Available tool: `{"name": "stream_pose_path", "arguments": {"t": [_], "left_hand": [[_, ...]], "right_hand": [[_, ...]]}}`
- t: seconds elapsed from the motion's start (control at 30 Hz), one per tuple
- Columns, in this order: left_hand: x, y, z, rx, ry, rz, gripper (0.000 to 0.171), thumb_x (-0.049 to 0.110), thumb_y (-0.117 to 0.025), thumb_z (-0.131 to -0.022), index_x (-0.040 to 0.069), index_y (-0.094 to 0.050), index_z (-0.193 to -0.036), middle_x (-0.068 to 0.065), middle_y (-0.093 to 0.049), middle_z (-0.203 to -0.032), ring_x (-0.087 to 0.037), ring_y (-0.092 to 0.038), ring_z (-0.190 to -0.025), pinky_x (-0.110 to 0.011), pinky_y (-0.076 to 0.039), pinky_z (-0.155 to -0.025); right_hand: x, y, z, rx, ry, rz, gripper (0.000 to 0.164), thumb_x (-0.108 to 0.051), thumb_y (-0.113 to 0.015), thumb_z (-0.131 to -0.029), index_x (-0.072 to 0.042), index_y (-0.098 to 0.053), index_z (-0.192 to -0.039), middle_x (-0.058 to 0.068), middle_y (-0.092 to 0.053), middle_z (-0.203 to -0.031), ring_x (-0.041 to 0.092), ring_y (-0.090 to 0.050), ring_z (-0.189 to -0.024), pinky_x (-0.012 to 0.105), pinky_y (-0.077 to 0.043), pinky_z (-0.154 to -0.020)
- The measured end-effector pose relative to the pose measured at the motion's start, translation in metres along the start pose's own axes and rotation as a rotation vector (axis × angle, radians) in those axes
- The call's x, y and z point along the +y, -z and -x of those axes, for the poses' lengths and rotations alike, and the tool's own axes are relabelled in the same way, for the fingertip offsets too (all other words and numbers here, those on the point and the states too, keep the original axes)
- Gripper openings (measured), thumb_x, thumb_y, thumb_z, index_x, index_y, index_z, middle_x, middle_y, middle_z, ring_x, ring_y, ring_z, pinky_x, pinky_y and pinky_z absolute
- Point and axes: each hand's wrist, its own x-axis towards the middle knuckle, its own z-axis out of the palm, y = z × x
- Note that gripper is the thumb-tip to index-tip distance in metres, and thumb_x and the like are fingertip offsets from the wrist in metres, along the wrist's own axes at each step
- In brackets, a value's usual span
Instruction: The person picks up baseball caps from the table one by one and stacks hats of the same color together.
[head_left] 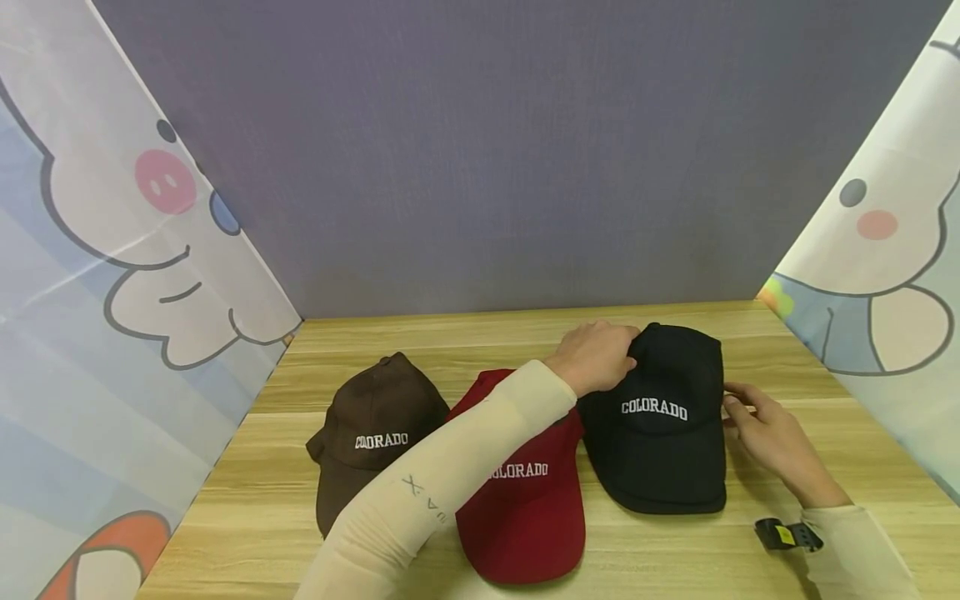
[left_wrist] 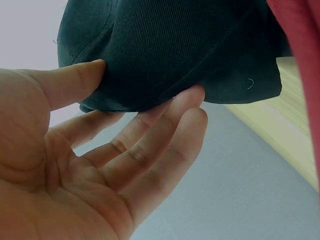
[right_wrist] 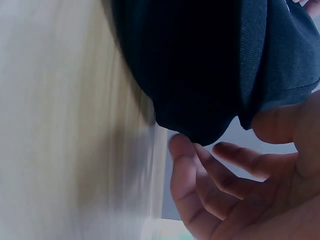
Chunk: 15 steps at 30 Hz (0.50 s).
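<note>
A black baseball cap (head_left: 656, 462) with white COLORADO lettering stands at the right of a row, brim toward me. My left hand (head_left: 592, 357) holds its upper left side; in the left wrist view the thumb presses the cloth and the fingers lie at the lower edge. At the cap's right edge is my right hand (head_left: 776, 442), thumb and fingertips lightly pinching the rim of the black cap (right_wrist: 200, 95) in the right wrist view. A red COLORADO cap (head_left: 521, 533) lies in the middle, partly hidden by my left sleeve. A brown COLORADO cap (head_left: 386, 396) sits at the left.
The caps lie on a wood-grain table (head_left: 255, 500). A grey-purple panel (head_left: 480, 167) rises behind it, and cartoon-printed sheets (head_left: 75, 292) flank both sides. My left forearm (head_left: 435, 492) crosses over the red and brown caps. A dark band with a yellow mark (head_left: 787, 535) is at my right wrist.
</note>
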Motion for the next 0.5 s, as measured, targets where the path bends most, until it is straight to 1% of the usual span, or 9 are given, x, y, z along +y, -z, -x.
{"name": "stream_pose_path", "arguments": {"t": [0.07, 0.13, 0.2, 0.23, 0.3, 0.37, 0.4, 0.43, 0.5], "left_hand": [[0.000, -0.001, -0.001, 0.000, 0.002, -0.001, 0.035, 0.032, -0.063, -0.102, 0.028, -0.064, -0.137, 0.009, -0.071, -0.128, -0.011, -0.069, -0.103, -0.026, -0.054, -0.072], [0.000, -0.002, -0.002, -0.002, 0.006, -0.005, 0.032, 0.032, -0.063, -0.102, 0.028, -0.065, -0.134, 0.009, -0.071, -0.126, -0.011, -0.069, -0.103, -0.026, -0.054, -0.073], [0.001, -0.003, -0.002, -0.008, 0.011, -0.012, 0.031, 0.032, -0.063, -0.102, 0.028, -0.066, -0.132, 0.009, -0.072, -0.126, -0.011, -0.069, -0.104, -0.026, -0.055, -0.074], [0.001, -0.003, -0.003, -0.009, 0.012, -0.017, 0.030, 0.032, -0.062, -0.102, 0.028, -0.066, -0.131, 0.009, -0.072, -0.125, -0.011, -0.069, -0.105, -0.026, -0.055, -0.075], [0.001, -0.004, -0.004, -0.014, 0.018, -0.024, 0.029, 0.032, -0.062, -0.102, 0.028, -0.067, -0.130, 0.009, -0.072, -0.125, -0.011, -0.069, -0.105, -0.026, -0.055, -0.076], [0.002, -0.004, -0.004, -0.020, 0.021, -0.031, 0.028, 0.032, -0.062, -0.102, 0.028, -0.067, -0.130, 0.009, -0.072, -0.124, -0.011, -0.069, -0.105, -0.026, -0.055, -0.075], [0.002, -0.004, -0.004, -0.021, 0.023, -0.031, 0.028, 0.032, -0.062, -0.102, 0.028, -0.067, -0.129, 0.009, -0.072, -0.124, -0.011, -0.069, -0.105, -0.026, -0.055, -0.075], [0.002, -0.004, -0.005, -0.022, 0.023, -0.033, 0.028, 0.032, -0.062, -0.102, 0.028, -0.067, -0.130, 0.009, -0.072, -0.124, -0.011, -0.069, -0.105, -0.026, -0.055, -0.075], [0.002, -0.004, -0.005, -0.025, 0.026, -0.036, 0.029, 0.032, -0.062, -0.102, 0.028, -0.067, -0.130, 0.009, -0.072, -0.124, -0.011, -0.069, -0.105, -0.026, -0.055, -0.075]], "right_hand": [[0.000, 0.000, 0.000, 0.047, 0.022, 0.006, 0.051, -0.027, -0.035, -0.112, 0.010, -0.044, -0.145, 0.037, -0.056, -0.131, 0.040, -0.070, -0.097, 0.021, -0.047, -0.064], [-0.002, -0.001, 0.000, 0.095, 0.052, 0.000, 0.050, -0.028, -0.037, -0.112, 0.009, -0.044, -0.145, 0.036, -0.056, -0.133, 0.046, -0.066, -0.103, 0.029, -0.049, -0.070], [-0.004, 0.000, 0.001, 0.136, 0.094, -0.021, 0.051, -0.027, -0.042, -0.111, 0.008, -0.044, -0.147, 0.035, -0.054, -0.136, 0.046, -0.062, -0.109, 0.024, -0.047, -0.074], [-0.006, -0.001, 0.001, 0.154, 0.119, -0.042, 0.051, -0.027, -0.045, -0.110, 0.008, -0.043, -0.148, 0.035, -0.053, -0.139, 0.037, -0.062, -0.112, 0.021, -0.046, -0.077], [-0.011, -0.001, 0.002, 0.186, 0.176, -0.087, 0.053, -0.025, -0.051, -0.108, 0.005, -0.041, -0.151, 0.033, -0.049, -0.144, 0.014, -0.057, -0.117, 0.015, -0.044, -0.082], [-0.015, -0.002, 0.002, 0.218, 0.241, -0.124, 0.058, -0.021, -0.059, -0.105, 0.001, -0.039, -0.154, 0.030, -0.048, -0.145, -0.006, -0.048, -0.114, 0.002, -0.037, -0.080], [-0.017, -0.003, 0.003, 0.227, 0.269, -0.136, 0.061, -0.019, -0.062, -0.103, -0.001, -0.038, -0.155, 0.030, -0.046, -0.147, -0.013, -0.042, -0.112, 0.001, -0.037, -0.081], [-0.019, -0.004, 0.003, 0.230, 0.296, -0.145, 0.064, -0.016, -0.065, -0.101, -0.004, -0.036, -0.157, 0.030, -0.045, -0.147, -0.013, -0.041, -0.113, 0.001, -0.037, -0.082], [-0.022, -0.005, 0.003, 0.231, 0.330, -0.140, 0.070, -0.013, -0.070, -0.097, -0.009, -0.035, -0.159, 0.030, -0.044, -0.146, -0.001, -0.045, -0.116, 0.000, -0.038, -0.084]]}}
